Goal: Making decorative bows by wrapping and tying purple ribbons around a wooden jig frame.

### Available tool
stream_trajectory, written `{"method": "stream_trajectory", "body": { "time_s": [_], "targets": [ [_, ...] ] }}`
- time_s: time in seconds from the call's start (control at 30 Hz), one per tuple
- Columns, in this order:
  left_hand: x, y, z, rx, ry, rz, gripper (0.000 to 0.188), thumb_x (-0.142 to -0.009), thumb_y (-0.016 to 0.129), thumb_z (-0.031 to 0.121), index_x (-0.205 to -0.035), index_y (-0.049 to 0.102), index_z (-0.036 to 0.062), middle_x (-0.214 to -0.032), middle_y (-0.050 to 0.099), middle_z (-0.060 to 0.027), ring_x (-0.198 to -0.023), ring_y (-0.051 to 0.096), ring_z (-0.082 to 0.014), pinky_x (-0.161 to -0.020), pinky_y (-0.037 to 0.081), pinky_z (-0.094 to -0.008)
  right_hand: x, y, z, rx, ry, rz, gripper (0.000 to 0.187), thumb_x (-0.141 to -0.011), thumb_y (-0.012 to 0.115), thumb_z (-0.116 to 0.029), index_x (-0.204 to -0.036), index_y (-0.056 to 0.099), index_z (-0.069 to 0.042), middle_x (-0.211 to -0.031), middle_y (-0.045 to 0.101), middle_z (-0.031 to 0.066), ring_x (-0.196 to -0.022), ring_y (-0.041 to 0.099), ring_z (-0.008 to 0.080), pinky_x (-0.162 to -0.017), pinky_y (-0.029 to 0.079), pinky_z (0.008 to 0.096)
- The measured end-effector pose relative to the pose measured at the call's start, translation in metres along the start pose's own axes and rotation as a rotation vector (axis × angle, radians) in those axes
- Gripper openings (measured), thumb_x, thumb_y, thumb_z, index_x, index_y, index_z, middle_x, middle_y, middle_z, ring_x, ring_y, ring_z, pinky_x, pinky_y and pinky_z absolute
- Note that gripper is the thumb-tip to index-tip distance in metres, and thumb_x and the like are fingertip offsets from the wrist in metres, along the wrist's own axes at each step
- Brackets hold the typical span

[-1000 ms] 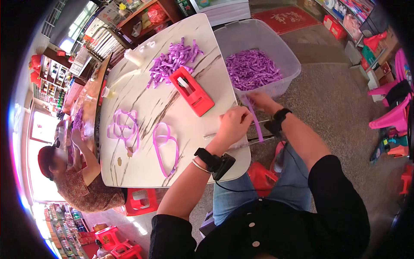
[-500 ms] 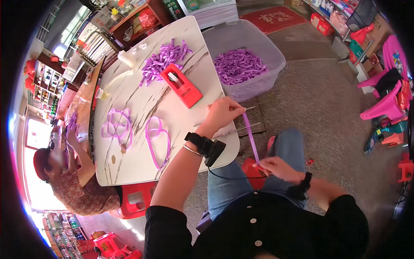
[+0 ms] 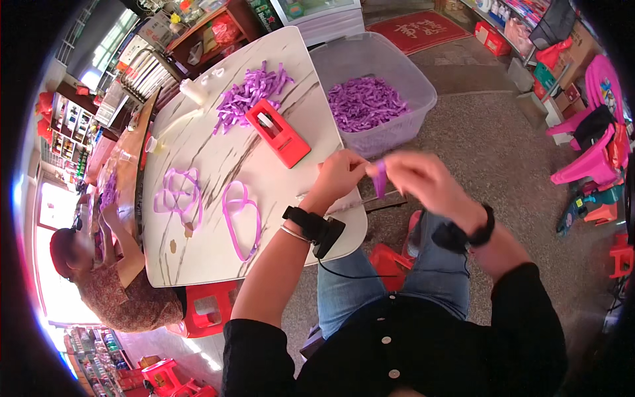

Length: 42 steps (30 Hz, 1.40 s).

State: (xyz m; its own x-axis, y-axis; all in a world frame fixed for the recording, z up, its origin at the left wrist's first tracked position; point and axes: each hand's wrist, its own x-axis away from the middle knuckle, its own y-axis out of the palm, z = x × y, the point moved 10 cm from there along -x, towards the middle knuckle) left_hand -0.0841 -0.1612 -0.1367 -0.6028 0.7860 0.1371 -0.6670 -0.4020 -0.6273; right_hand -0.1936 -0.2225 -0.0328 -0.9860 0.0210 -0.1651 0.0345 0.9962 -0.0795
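A strip of purple ribbon (image 3: 380, 180) hangs in a short fold between my two hands, just off the table's right edge. My left hand (image 3: 340, 175) pinches it at the near-right corner of the table, beside the thin metal rods (image 3: 389, 204) that stick out there. Blurred by motion, my right hand (image 3: 433, 185) has its fingertips closed at the ribbon, close to the left fingers. Two loose loops of lighter purple ribbon, one (image 3: 242, 218) nearer and one (image 3: 180, 197) farther left, lie on the marble-patterned table (image 3: 218, 152).
A red tape dispenser (image 3: 279, 134) and a heap of purple ribbon pieces (image 3: 251, 96) are on the table. Beyond its right edge stands a clear plastic bin (image 3: 397, 132) holding many more pieces. At left, another person (image 3: 126, 284) sits with hands raised. Pink chairs (image 3: 589, 159) stand far right.
My right hand has risen from near my lap to beside my left hand, bringing the ribbon's lower end up. The long stretched strip is now a short fold. My left hand stays nearly in place.
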Motion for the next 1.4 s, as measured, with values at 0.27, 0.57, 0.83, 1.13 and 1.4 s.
{"method": "stream_trajectory", "body": {
  "time_s": [0.27, 0.57, 0.83, 1.13, 1.4],
  "targets": [
    [0.004, -0.021, -0.002, 0.168, -0.059, 0.215, 0.019, -0.079, 0.047, 0.018, -0.080, 0.055, 0.0005, -0.076, 0.056, -0.0158, -0.074, 0.055, -0.0279, -0.067, 0.043, -0.0349, -0.078, -0.018, 0.103, -0.144, 0.192, -0.023, 0.027, -0.089, 0.046, -0.023, -0.104, 0.060, -0.006, -0.069, 0.049, -0.0085, -0.062, 0.038, 0.0000, -0.053, 0.028, 0.0145],
    [0.002, -0.019, 0.005, 0.191, 0.009, 0.190, 0.017, -0.080, 0.048, 0.016, -0.078, 0.053, 0.0002, -0.071, 0.052, -0.0084, -0.068, 0.050, -0.0179, -0.062, 0.040, -0.0287, -0.074, -0.014, 0.164, -0.267, 0.361, 0.011, 0.029, -0.089, 0.045, -0.026, -0.105, 0.059, -0.006, -0.071, 0.052, -0.0080, -0.056, 0.039, 0.0002, -0.049, 0.028, 0.0153],
    [0.003, -0.020, 0.002, 0.180, -0.012, 0.195, 0.017, -0.078, 0.053, 0.018, -0.083, 0.054, 0.0012, -0.073, 0.055, -0.0109, -0.068, 0.054, -0.0191, -0.063, 0.042, -0.0300, -0.072, -0.020, 0.148, -0.282, 0.304, 0.100, 0.028, -0.088, 0.047, -0.026, -0.104, 0.060, -0.007, -0.072, 0.054, -0.0081, -0.056, 0.039, -0.0001, -0.048, 0.026, 0.0158],
    [0.002, -0.018, 0.008, 0.215, 0.021, 0.193, 0.017, -0.077, 0.056, 0.018, -0.085, 0.057, 0.0022, -0.074, 0.057, -0.0091, -0.068, 0.054, -0.0165, -0.063, 0.043, -0.0286, -0.064, -0.022, 0.184, -0.227, 0.401, 0.067, 0.027, -0.086, 0.051, -0.029, -0.096, 0.061, -0.006, -0.071, 0.052, -0.0073, -0.058, 0.041, 0.0017, -0.050, 0.029, 0.0164],
    [0.000, -0.007, 0.016, -0.080, 0.067, 0.079, 0.018, -0.071, 0.064, 0.027, -0.075, 0.067, 0.0100, -0.068, 0.055, -0.0064, -0.063, 0.054, -0.0210, -0.053, 0.036, -0.0358, 0.025, 0.016, 0.190, -0.325, 0.440, 0.213, 0.022, -0.086, 0.050, -0.025, -0.094, 0.060, -0.007, -0.068, 0.050, -0.0061, -0.055, 0.038, 0.0014, -0.047, 0.028, 0.0173]
  ]
}}
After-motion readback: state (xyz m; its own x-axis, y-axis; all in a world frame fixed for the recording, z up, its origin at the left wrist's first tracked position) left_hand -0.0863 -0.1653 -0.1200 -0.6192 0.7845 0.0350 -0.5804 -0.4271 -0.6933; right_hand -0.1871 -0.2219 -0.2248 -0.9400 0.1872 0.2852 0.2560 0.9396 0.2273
